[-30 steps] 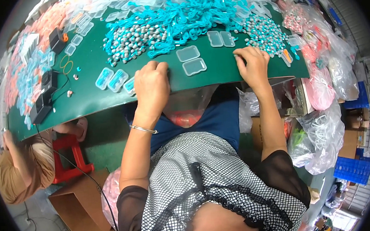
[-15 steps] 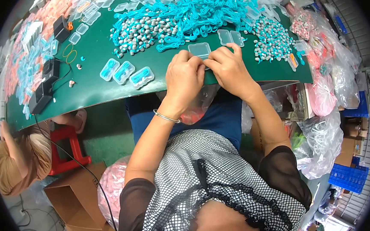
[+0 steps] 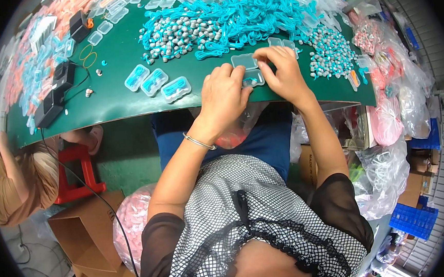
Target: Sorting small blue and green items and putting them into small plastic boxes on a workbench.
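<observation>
Between my hands at the table's near edge lies a small clear plastic box (image 3: 253, 78), its lid (image 3: 244, 61) hinged back on the far side. Something turquoise shows inside its tray, partly hidden by my fingers. My left hand (image 3: 222, 94) has its fingers curled at the tray's left end, thumb and fingertips gripping there. The right hand (image 3: 284, 75) hangs over the right side, thumb and forefinger apart, fingertips by the lid's right edge. Left of them sit three closed clear boxes (image 3: 155, 82) with turquoise cord inside. Another opened clear box (image 3: 275, 42) is partly behind my right hand.
On the green table (image 3: 124, 60) a heap of turquoise cords (image 3: 259, 15) lies beyond my hands, with piles of small grey striped plugs (image 3: 181, 36) before it and at right. Black boxes (image 3: 56, 93) with a cable stand at left. Another person (image 3: 21, 178) sits at far left.
My hands were together over the box; now the right hand has drawn away with its fingers spread, and the tray with turquoise inside shows. The whole view has shifted slightly.
</observation>
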### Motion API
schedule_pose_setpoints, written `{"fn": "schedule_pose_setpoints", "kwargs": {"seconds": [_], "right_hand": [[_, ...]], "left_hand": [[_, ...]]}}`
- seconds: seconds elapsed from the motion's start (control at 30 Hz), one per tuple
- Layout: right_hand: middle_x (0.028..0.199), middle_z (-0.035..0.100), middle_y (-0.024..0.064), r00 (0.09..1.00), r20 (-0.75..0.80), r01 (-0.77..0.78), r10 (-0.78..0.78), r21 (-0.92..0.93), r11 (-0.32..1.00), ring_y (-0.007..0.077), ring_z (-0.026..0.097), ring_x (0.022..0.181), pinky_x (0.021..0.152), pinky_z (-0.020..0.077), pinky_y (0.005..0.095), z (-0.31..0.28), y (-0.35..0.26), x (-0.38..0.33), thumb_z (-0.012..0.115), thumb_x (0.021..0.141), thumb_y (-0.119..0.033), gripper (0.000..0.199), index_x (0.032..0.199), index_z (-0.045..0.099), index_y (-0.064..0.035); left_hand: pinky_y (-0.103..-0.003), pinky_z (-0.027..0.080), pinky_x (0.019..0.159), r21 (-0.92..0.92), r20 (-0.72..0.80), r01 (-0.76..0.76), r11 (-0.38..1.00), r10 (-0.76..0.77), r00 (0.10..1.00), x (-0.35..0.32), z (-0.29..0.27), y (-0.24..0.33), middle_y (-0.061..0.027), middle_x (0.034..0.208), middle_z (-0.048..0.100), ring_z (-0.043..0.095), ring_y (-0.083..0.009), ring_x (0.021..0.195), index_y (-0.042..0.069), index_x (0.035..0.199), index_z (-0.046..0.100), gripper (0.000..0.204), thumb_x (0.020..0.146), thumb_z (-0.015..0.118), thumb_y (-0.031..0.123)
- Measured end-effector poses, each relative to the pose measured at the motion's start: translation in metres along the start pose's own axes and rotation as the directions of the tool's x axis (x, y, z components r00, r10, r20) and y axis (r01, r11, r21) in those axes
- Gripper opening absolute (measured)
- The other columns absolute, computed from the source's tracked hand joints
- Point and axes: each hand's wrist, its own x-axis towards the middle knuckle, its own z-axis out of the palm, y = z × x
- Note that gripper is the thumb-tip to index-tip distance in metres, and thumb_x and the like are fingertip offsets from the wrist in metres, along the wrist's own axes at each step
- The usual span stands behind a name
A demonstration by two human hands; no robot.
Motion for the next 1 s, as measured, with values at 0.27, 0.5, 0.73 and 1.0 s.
{"fn": "schedule_pose_setpoints", "kwargs": {"seconds": [0.27, 0.5, 0.73, 1.0], "right_hand": [[0.089, 0.062, 0.0003, 0.994, -0.067, 0.051, -0.081, -0.365, 0.93, 0.0214, 0.058, 0.093, 0.086, 0.0352, 0.0443, 0.045, 0.012, 0.039, 0.075, 0.078, -0.017, 0.011, 0.088, 0.072, -0.0162], [0.083, 0.065, 0.0002, 0.994, -0.105, -0.055, 0.042, -0.122, 0.991, 0.0226, 0.062, 0.08, 0.08, 0.0368, 0.0414, 0.011, 0.012, 0.016, 0.074, 0.081, -0.017, 0.007, 0.085, 0.069, -0.0132], [0.092, 0.069, 0.0109, 0.997, 0.082, -0.046, 0.016, 0.375, 0.926, 0.0223, 0.065, 0.087, 0.077, 0.0512, 0.0324, -0.002, 0.0, -0.019, 0.07, 0.081, 0.003, 0.012, 0.092, 0.068, 0.0012], [0.089, 0.068, 0.0097, 0.996, 0.061, 0.034, -0.059, 0.361, 0.932, 0.0245, 0.064, 0.085, 0.076, 0.0513, 0.0341, 0.001, 0.004, -0.017, 0.07, 0.079, 0.004, 0.014, 0.092, 0.069, -0.0007]], "left_hand": [[-0.044, 0.046, 0.075, -0.019, 0.014, -0.035, 0.999, 0.035, 0.999, -0.007, -0.008, -0.002, -0.0115, 0.091, 0.056, 0.057, -0.0321, 0.087, 0.004, 0.114, 0.062, 0.044, 0.077, 0.078, 0.02], [-0.044, 0.046, 0.075, -0.055, 0.011, -0.031, 0.998, 0.032, 0.999, -0.01, -0.012, -0.005, -0.011, 0.092, 0.056, 0.057, -0.0319, 0.087, 0.005, 0.113, 0.062, 0.043, 0.076, 0.079, 0.018], [-0.043, 0.047, 0.073, -0.148, 0.022, -0.008, 0.989, 0.011, 1.0, -0.006, -0.014, -0.013, -0.0108, 0.087, 0.058, 0.059, -0.032, 0.083, 0.003, 0.111, 0.062, 0.047, 0.071, 0.082, 0.017], [-0.044, 0.047, 0.079, -0.189, 0.144, 0.106, 0.976, -0.079, 0.986, -0.003, -0.018, -0.009, -0.0115, 0.09, 0.061, 0.06, -0.0324, 0.091, 0.002, 0.106, 0.064, 0.044, 0.069, 0.083, 0.016]]}}
